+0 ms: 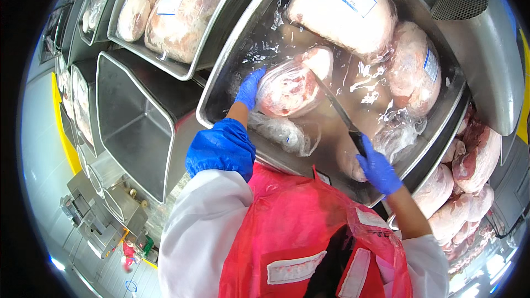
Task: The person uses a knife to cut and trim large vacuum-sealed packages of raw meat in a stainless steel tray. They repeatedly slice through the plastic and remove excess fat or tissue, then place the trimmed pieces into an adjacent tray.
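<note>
My left hand [249, 88], in a blue glove, grips the left side of a plastic-wrapped piece of meat [284, 91] in the large steel tub [221, 80] of cloudy water. My right hand [376, 168], also gloved, holds the dark handle of a long knife [335, 105], whose blade lies over that piece's right side. Larger bagged meat pieces with labels sit at the tub's back [337, 27] and right [408, 77]. Loose crumpled plastic [287, 135] lies just below the piece under my left hand.
An open steel bin [135, 138] with bare inside stands at my left. Bins of bagged meat [182, 25] line the back left. Unwrapped meat [472, 160] fills a container at my right, below a curved steel panel [480, 49]. Machinery [99, 215] stands on the floor lower left.
</note>
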Motion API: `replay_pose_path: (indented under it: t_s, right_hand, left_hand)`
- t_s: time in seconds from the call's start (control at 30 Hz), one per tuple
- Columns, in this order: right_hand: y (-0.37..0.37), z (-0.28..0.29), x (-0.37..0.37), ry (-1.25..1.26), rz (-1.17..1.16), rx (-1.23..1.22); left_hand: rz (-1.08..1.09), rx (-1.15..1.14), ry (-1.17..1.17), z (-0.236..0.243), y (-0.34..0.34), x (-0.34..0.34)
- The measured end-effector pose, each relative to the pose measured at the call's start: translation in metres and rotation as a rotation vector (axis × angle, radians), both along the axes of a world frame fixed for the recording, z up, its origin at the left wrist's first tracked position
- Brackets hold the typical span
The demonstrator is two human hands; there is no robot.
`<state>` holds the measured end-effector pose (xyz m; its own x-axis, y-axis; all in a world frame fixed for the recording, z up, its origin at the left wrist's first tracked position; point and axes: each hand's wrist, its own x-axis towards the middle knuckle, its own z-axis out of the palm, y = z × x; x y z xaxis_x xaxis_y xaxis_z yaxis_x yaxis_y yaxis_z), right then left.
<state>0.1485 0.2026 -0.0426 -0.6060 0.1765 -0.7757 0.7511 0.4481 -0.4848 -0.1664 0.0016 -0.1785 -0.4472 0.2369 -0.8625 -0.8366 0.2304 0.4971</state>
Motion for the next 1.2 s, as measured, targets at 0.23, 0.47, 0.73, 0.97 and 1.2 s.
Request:
replay_pose_path:
  t_s: [0.23, 0.47, 0.73, 0.97, 1.2]
  right_hand:
    - [0.083, 0.093, -0.040, -0.153, 0.245, -0.049]
    - [0.110, 0.078, -0.028, -0.191, 0.237, -0.083]
    - [0.003, -0.028, 0.028, -0.142, -0.094, 0.016]
    - [-0.021, -0.037, 0.021, -0.246, -0.200, 0.037]
    - [0.111, 0.058, -0.009, -0.154, 0.167, -0.168]
  left_hand:
    - [-0.144, 0.121, 0.140, -0.018, 0.006, 0.013]
    - [-0.421, 0.092, 0.291, 0.013, 0.043, 0.009]
    - [-0.092, 0.140, -0.061, -0.039, 0.028, 0.003]
    - [-0.130, 0.036, -0.001, -0.040, 0.029, 0.002]
    - [-0.075, 0.006, 0.159, -0.029, 0.034, 0.005]
